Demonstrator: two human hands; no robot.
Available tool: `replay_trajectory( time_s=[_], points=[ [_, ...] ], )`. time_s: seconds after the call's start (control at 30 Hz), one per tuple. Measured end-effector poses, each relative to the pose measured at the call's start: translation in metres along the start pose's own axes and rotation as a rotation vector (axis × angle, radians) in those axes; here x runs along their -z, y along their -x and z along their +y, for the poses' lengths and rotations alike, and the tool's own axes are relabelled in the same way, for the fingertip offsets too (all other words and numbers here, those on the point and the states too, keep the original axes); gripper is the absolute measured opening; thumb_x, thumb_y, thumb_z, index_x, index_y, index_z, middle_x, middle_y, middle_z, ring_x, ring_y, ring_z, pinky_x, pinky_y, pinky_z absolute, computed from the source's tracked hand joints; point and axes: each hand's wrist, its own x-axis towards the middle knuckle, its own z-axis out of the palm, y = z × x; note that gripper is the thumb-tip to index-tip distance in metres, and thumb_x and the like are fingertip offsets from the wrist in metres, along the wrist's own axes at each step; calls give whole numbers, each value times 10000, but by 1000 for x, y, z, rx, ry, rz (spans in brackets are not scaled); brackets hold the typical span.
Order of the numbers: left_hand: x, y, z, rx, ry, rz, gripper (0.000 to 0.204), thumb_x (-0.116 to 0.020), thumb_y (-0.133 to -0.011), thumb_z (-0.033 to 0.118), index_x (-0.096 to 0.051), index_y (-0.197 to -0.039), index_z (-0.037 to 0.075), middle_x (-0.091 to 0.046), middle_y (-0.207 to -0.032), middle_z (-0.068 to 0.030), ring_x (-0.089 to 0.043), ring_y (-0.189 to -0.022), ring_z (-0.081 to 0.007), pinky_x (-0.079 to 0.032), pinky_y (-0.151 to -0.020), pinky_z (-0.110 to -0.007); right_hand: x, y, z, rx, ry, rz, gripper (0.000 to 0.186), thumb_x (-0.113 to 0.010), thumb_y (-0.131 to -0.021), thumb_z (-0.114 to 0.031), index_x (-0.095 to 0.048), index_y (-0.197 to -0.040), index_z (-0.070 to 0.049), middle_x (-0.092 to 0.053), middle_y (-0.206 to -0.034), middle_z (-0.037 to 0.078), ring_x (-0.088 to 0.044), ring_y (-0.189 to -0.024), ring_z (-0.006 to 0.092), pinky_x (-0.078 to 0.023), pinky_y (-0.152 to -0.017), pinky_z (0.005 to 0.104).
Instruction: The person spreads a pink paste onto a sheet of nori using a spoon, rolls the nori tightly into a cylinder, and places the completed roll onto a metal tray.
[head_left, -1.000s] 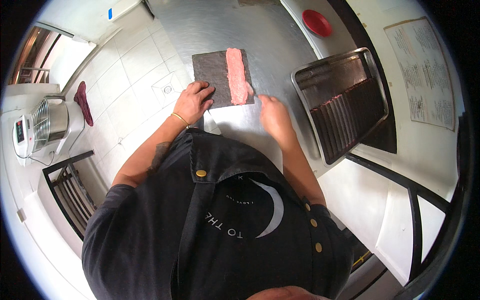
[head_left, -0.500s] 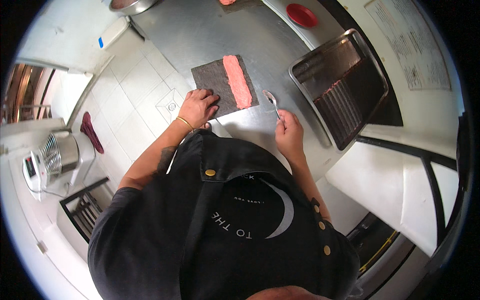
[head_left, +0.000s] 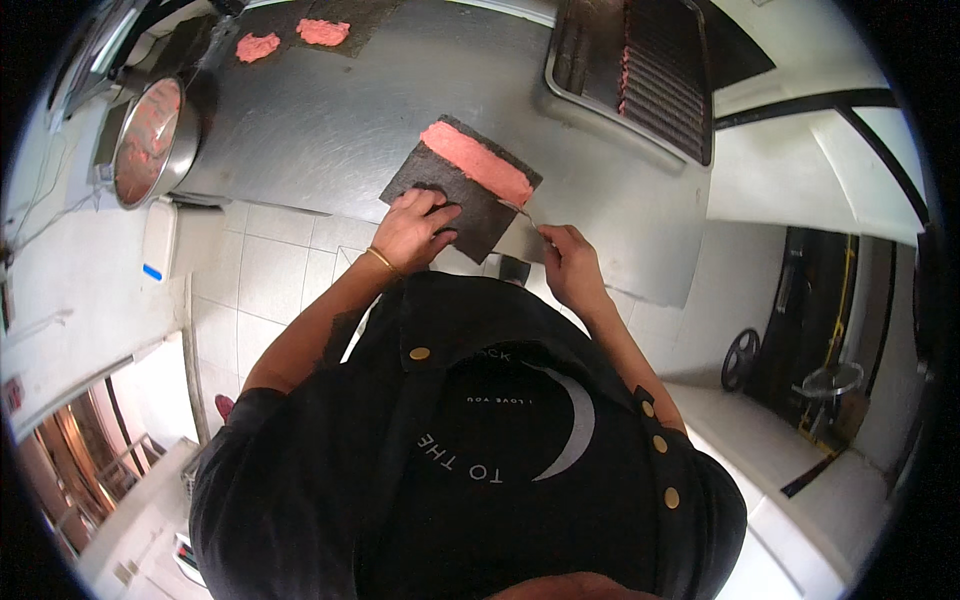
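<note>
A dark seaweed sheet point(head_left: 448, 178) lies at the table's near edge, its near corner reaching past that edge. A thick strip of pink paste point(head_left: 476, 163) runs along its far side. My left hand point(head_left: 414, 226) rests on the sheet's near left part, fingers spread and thumb apart, holding nothing else. My right hand point(head_left: 570, 262) is closed round the handle of a metal spoon point(head_left: 524, 212). The spoon's tip meets the sheet near the right end of the strip; its bowl is hard to make out.
On the steel table point(head_left: 330, 120), two pink paste mounds point(head_left: 324, 32) sit on dark sheets at the far left. A metal bowl point(head_left: 152, 145) with pink residue stands at the left edge. A metal tray point(head_left: 565, 90) at the far right holds several dark rolls point(head_left: 665, 70).
My view has turned to the right, bringing the bowl and mounds into sight. The sheet now lies tilted the other way. The spoon has moved from beside the sheet to the strip's right end.
</note>
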Motion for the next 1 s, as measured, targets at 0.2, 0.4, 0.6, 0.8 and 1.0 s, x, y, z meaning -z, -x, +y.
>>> replay_trajectory(
  time_s=[0.2, 0.4, 0.6, 0.8, 1.0],
  points=[
    [-9, 11, -32, -144, 105, -20, 433, -794, -895, 255, -706, -1294, 114, -602, -1267, -130, -568, -1174, -350, -476, -1037, -476, -39, -4, -17, -124, 163, 112, 268, -577, -923, 42, -692, -1162, 7, -693, -1073, 255, -691, -957, 449, -569, -838, 482],
    [-6, 11, -44, -225, 149, 13, 452, -793, -882, 252, -699, -1292, 87, -599, -1268, -135, -556, -1172, -342, -481, -1024, -466, -47, -26, -35, -84, 253, 100, 414, -571, -863, 72, -695, -1245, -27, -691, -1087, 242, -689, -968, 454, -571, -865, 485],
    [-8, 13, -51, -274, 168, 24, 455, -804, -862, 244, -702, -1278, 93, -600, -1263, -139, -560, -1146, -348, -487, -1012, -468, -71, -57, -53, -34, 302, 144, 423, -585, -845, 35, -700, -1241, -60, -691, -1170, 243, -701, -997, 451, -584, -869, 509],
    [-10, 13, -54, -297, 173, 21, 476, -812, -847, 234, -694, -1289, 102, -595, -1264, -143, -559, -1163, -356, -491, -1013, -476, -84, -90, -72, 49, 248, 263, 452, -568, -877, 46, -675, -1301, -66, -702, -1162, 259, -694, -1030, 452, -574, -889, 498],
    [-9, 14, -56, -280, 202, -17, 475, -789, -846, 214, -682, -1297, 112, -583, -1286, -138, -548, -1203, -358, -477, -1048, -483, -50, -67, -88, -179, 115, 343, 443, -581, -894, 41, -708, -1300, -82, -716, -1061, 247, -714, -976, 414, -564, -878, 458]
  ],
)
